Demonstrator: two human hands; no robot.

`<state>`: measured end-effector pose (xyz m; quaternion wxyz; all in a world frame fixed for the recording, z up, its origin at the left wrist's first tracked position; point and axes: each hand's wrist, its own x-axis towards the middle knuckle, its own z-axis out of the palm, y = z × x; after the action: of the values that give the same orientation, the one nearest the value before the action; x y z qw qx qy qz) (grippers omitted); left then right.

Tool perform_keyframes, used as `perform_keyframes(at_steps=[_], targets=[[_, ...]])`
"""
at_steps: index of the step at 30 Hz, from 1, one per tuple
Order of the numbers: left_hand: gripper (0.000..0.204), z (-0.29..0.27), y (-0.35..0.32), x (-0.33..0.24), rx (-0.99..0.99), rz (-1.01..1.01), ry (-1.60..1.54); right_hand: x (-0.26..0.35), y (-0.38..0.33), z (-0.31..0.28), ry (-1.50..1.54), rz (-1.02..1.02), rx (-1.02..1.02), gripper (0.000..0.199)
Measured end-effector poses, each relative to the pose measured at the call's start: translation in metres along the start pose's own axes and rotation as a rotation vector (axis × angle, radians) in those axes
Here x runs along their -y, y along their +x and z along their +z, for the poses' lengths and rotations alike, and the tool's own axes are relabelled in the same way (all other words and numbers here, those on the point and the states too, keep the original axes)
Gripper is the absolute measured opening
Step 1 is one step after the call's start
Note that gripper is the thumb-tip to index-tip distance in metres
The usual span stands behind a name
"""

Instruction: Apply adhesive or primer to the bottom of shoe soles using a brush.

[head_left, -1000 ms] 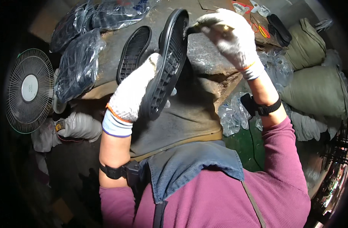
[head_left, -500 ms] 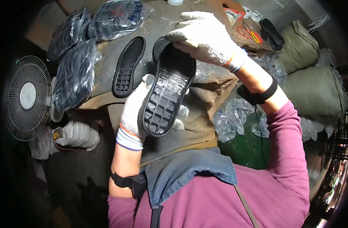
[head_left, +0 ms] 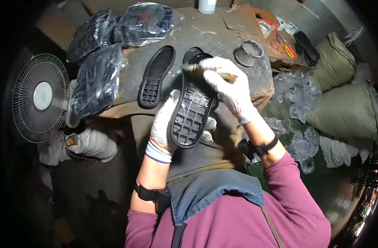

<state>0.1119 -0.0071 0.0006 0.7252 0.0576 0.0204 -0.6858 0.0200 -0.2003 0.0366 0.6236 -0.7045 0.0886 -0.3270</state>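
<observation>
Gripping a black shoe sole [head_left: 191, 120] in the gloved left hand [head_left: 161, 124], the person holds it in front of the body, its gridded inner face up and its heel end nearest the waist. The left thumb lies along the sole's left edge, and whitish fingertips show beyond its right edge, so that hand is wrapped around it from beneath. The gloved right hand [head_left: 228, 84] is curled narrow around what looks like a small brush [head_left: 192, 67], blurred, at the far part of the sole; whether it touches the surface cannot be told

Beyond the hands, a second black sole [head_left: 156, 76] lies on the worn workbench [head_left: 205, 31], and part of another sole [head_left: 193, 53] shows just behind the held one. To the right on the bench stands a round, grimy pot [head_left: 249, 53], open at the top. Clear-wrapped dark bundles [head_left: 97, 80] lie toward the left, with a round fan [head_left: 42, 95] beside them. Scissors [head_left: 289, 51] with yellow and orange handles lie at the far right, near stuffed green sacks [head_left: 341, 105]
</observation>
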Motion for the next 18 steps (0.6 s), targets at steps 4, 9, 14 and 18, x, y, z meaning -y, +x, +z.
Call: perform_keyframes(at_steps=[4, 9, 14, 18], targets=[[0.074, 0.0, -0.006, -0.007, 0.018, 0.043, 0.036, 0.014, 0.01, -0.017, 0.056, -0.121, 0.0, 0.019], [0.083, 0.001, -0.002, -0.009, 0.081, -0.049, -0.045, -0.016, 0.054, -0.032, -0.301, -0.224, -0.029, 0.019], [0.077, -0.007, -0.001, -0.003, 0.1, 0.03, -0.033, -0.005, 0.01, 0.005, 0.029, -0.018, 0.096, 0.019], [0.072, -0.016, 0.01, 0.005, 0.148, 0.194, -0.103, -0.002, -0.013, 0.009, -0.159, -0.175, 0.183, 0.02]])
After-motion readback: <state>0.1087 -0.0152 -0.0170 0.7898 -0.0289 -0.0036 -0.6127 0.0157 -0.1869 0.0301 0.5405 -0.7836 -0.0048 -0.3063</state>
